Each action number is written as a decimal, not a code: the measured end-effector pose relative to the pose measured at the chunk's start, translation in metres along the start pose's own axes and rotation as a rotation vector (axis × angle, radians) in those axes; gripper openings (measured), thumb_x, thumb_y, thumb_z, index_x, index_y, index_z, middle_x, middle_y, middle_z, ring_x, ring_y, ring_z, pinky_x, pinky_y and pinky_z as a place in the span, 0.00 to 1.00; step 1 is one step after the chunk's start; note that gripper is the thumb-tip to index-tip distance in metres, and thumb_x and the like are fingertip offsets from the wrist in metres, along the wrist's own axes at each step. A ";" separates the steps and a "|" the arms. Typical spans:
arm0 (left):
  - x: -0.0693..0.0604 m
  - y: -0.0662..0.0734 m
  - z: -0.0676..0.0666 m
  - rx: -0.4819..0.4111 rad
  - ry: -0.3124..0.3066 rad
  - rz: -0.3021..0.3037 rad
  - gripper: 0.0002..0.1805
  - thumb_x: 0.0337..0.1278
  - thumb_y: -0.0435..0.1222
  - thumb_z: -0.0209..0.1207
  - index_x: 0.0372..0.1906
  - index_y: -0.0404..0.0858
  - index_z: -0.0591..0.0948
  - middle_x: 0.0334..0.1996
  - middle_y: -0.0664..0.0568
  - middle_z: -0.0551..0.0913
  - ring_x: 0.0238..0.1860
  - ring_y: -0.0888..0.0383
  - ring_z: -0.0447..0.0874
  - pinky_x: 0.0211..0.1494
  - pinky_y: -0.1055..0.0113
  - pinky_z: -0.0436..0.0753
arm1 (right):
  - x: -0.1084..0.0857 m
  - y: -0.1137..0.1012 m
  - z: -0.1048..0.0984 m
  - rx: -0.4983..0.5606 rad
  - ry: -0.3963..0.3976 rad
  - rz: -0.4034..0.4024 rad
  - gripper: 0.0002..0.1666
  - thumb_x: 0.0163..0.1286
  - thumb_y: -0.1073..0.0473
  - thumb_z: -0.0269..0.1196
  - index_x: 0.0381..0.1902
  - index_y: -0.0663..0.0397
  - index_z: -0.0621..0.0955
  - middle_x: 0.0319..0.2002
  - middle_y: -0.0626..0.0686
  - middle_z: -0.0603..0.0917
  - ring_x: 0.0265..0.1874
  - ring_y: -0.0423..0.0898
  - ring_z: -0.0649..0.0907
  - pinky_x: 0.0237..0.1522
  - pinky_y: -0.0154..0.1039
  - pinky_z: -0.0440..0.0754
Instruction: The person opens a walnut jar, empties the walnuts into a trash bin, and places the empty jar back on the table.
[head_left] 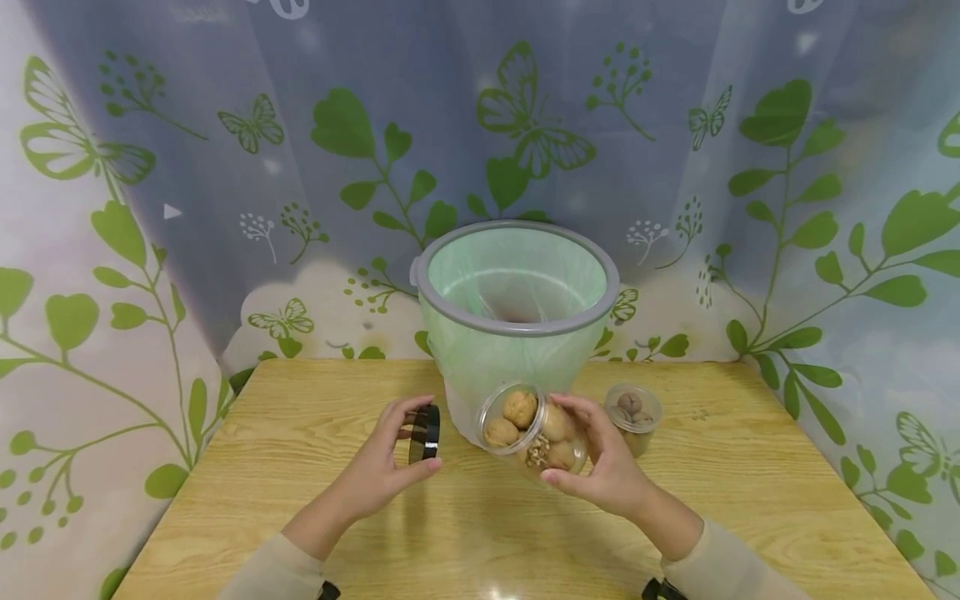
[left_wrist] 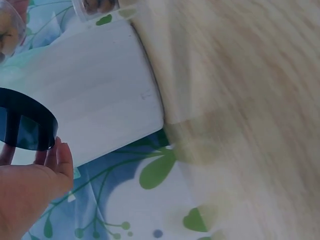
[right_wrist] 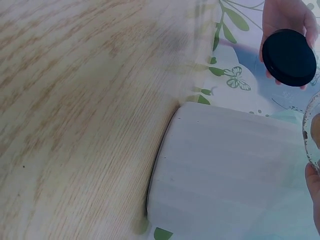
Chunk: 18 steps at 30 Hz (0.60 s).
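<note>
Bright, even light from above drops a small glare spot on the table at near ctr. and a soft shadow below the black lid at left, w/ head-cam pic fairly sharp but wrist-cam pics hazy, bluish, washed-out and soft.

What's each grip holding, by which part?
Left grip: round black plastic lid, by its rim. Right grip: clear round plastic jar of walnuts, by its side.

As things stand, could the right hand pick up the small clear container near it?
Probably not straight away: the small clear container is close to the right hand with nothing visible between them, but that hand grips the walnut jar, which would likely need setting down first.
</note>
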<state>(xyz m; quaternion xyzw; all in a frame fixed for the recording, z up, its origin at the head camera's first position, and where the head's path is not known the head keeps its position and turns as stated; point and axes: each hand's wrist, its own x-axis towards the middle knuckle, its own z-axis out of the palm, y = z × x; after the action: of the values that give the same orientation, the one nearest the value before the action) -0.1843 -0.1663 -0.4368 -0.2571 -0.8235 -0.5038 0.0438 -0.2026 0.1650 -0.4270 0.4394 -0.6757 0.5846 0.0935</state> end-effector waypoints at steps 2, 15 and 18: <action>-0.001 -0.003 -0.001 0.008 -0.008 -0.008 0.40 0.64 0.42 0.66 0.75 0.52 0.58 0.64 0.49 0.67 0.62 0.49 0.69 0.65 0.38 0.66 | 0.000 0.000 0.000 -0.001 0.000 -0.001 0.52 0.50 0.79 0.72 0.70 0.72 0.59 0.68 0.51 0.69 0.64 0.44 0.73 0.63 0.36 0.74; -0.010 -0.014 -0.005 0.051 -0.040 -0.082 0.42 0.59 0.42 0.70 0.73 0.41 0.59 0.66 0.47 0.70 0.64 0.47 0.68 0.67 0.41 0.66 | -0.001 -0.003 -0.004 -0.007 0.008 0.001 0.52 0.49 0.80 0.72 0.69 0.72 0.60 0.67 0.51 0.70 0.62 0.44 0.74 0.61 0.37 0.76; -0.010 -0.017 -0.006 0.061 -0.052 -0.106 0.42 0.58 0.45 0.70 0.72 0.41 0.60 0.65 0.46 0.71 0.65 0.46 0.69 0.68 0.41 0.66 | -0.002 -0.004 -0.004 -0.015 0.014 -0.003 0.52 0.48 0.80 0.72 0.69 0.72 0.60 0.67 0.52 0.70 0.62 0.45 0.74 0.61 0.37 0.75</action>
<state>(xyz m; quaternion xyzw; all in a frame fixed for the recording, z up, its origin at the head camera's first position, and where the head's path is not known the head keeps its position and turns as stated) -0.1845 -0.1815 -0.4507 -0.2246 -0.8519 -0.4731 0.0037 -0.2008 0.1698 -0.4242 0.4354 -0.6789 0.5823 0.1024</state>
